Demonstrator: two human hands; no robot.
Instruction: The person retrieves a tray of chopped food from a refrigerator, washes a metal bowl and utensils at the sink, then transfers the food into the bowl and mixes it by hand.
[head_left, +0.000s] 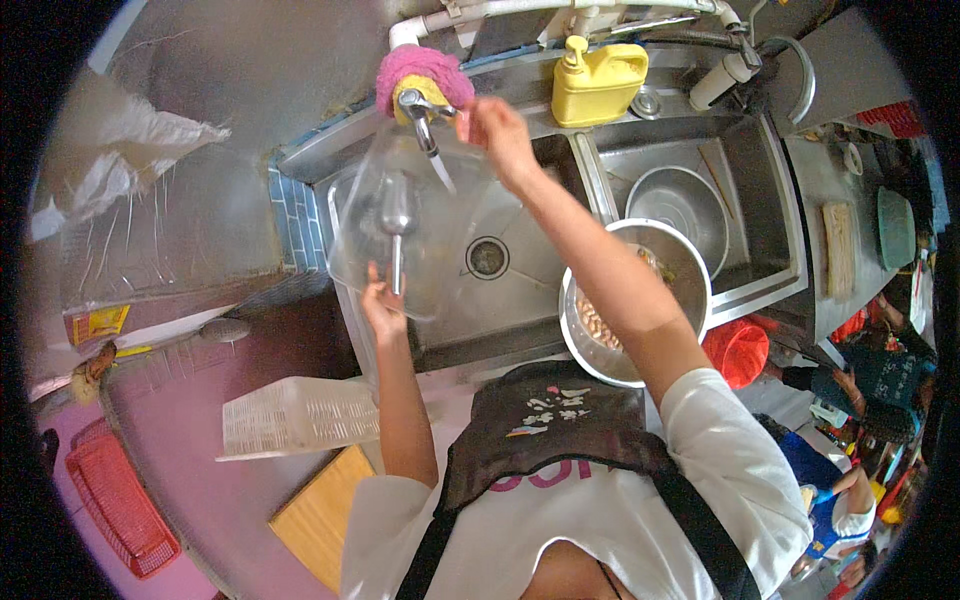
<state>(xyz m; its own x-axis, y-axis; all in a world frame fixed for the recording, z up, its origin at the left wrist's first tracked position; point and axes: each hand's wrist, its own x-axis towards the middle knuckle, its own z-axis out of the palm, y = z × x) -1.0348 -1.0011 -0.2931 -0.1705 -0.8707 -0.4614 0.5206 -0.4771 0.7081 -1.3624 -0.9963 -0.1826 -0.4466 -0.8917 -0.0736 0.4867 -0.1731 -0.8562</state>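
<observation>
My left hand (385, 307) grips the near edge of a clear plastic container (431, 277), tilted over the left sink basin (517, 300). A metal scoop (397, 214) shows through its clear wall, handle towards my left hand. At the faucet (426, 135), my right hand (495, 139) has its slightly blurred fingers closed at the lever (444, 110). Water (444, 174) runs from the spout. Under my right forearm a white-rimmed bowl (568, 345) holds tan, bean-like pieces (596, 324); the forearm hides part of it.
A metal bowl (679, 199) sits in the right basin (757, 225). Behind stands a yellow jug (600, 86); pink and yellow cloths (420, 64) wrap the faucet pipe. A white plastic basket (300, 420) is at left, a red bucket (739, 352) at right. People (832, 487) work further right.
</observation>
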